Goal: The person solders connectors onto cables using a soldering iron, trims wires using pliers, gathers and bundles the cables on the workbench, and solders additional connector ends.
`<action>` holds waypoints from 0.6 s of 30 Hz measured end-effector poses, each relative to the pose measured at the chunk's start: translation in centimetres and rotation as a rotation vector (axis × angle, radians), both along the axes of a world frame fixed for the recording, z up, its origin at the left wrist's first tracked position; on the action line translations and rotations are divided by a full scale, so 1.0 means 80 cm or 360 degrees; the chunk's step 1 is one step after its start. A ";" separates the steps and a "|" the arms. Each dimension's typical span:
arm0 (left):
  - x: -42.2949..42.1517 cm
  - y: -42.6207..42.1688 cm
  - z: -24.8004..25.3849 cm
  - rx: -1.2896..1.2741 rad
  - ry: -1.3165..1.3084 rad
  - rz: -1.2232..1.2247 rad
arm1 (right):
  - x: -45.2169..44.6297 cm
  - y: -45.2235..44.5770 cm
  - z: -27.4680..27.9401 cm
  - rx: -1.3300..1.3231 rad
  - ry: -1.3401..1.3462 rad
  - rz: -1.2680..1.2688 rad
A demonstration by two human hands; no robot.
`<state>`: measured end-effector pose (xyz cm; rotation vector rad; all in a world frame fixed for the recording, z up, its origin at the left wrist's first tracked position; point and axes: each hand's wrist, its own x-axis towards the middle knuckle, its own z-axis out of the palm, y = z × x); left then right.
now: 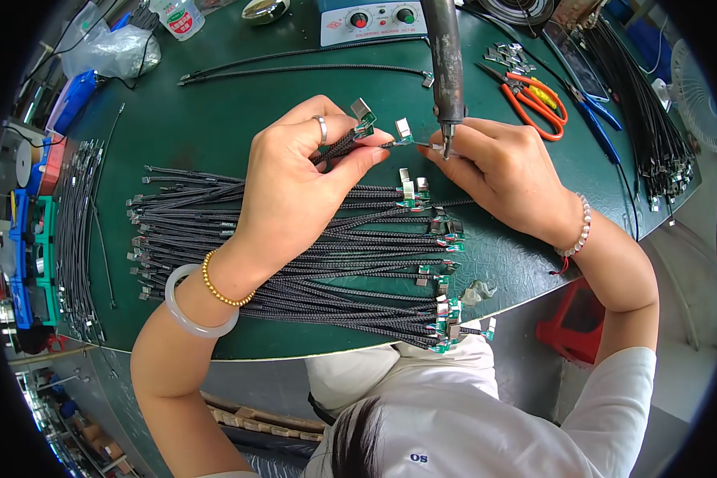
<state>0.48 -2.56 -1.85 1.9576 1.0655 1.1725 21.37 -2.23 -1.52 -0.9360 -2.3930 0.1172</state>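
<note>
My left hand (295, 171) is closed on braided black USB cables (338, 150). A metal USB plug (362, 109) on a small green circuit board stands up beyond its fingers. A second plug (402, 128) with a green board sticks out past the thumb tip. My right hand (502, 171) is closed in a pinch on a thin dark wire end (433, 146) in line with that board. Right above the pinch is the tip of a soldering iron (447, 131), pointing down; whether it touches the wire I cannot tell. Below both hands lies a pile of braided cables (319, 259) with bare boards at their right ends.
At the back is a soldering machine box (374, 22). Orange-handled pliers (534, 103), blue-handled cutters (601, 127), loose metal pieces (510, 57) and a bundle of black cables (645, 119) lie to the right. More cables (84, 239) and stacked bins (44, 239) are at the left.
</note>
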 end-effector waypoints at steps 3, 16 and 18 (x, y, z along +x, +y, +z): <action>0.001 -0.001 0.002 -0.0004 0.0004 0.0010 | 0.000 0.000 0.000 -0.0008 0.0007 0.0006; 0.003 -0.003 0.006 -0.0012 0.0033 0.0021 | 0.001 0.000 0.000 -0.0011 0.0034 0.0030; 0.002 -0.003 0.006 -0.0006 0.0025 0.0015 | -0.001 0.000 0.000 -0.0010 0.0033 0.0026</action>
